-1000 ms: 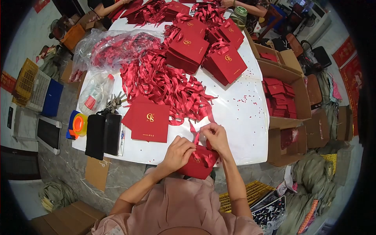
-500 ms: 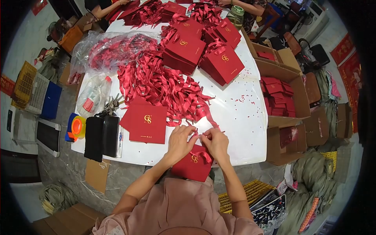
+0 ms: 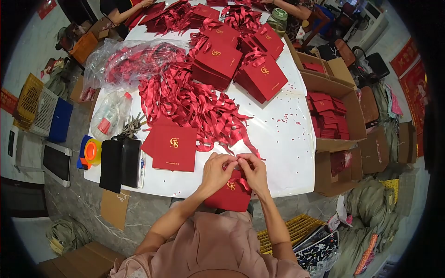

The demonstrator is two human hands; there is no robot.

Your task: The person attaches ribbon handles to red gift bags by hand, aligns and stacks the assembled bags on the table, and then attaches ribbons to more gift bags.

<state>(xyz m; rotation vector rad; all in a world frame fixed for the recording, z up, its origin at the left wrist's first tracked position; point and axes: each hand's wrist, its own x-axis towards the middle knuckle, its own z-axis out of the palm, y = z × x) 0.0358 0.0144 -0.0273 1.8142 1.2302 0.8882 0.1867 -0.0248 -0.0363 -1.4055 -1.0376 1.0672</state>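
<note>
At the table's near edge lies a small red gift bag (image 3: 228, 200) with a gold logo, partly overhanging the edge toward my body. My left hand (image 3: 217, 173) is pinched at the bag's top, fingertips on the red ribbon (image 3: 238, 181) of the bag. Close beside it, my right hand (image 3: 253, 172) pinches the same ribbon, its fingertips almost meeting the left ones. The fingers hide the ribbon's ends. Beyond my hands spreads a heap of loose red ribbons (image 3: 190, 104). Left of my left hand are flat red bags (image 3: 174, 150) with the same logo.
Stacked red bags (image 3: 215, 60) stand farther back beside a clear plastic bag (image 3: 111, 60) of ribbons. A black case (image 3: 131, 162), keys (image 3: 133, 124) and an orange tape roll (image 3: 92, 150) lie left. Cardboard boxes (image 3: 350, 116) flank the right side. Other people's arms (image 3: 123, 16) show at the far end.
My hands have drawn closer together and slightly toward me, fingertips now nearly touching. The ribbon ends that showed between them are now mostly hidden.
</note>
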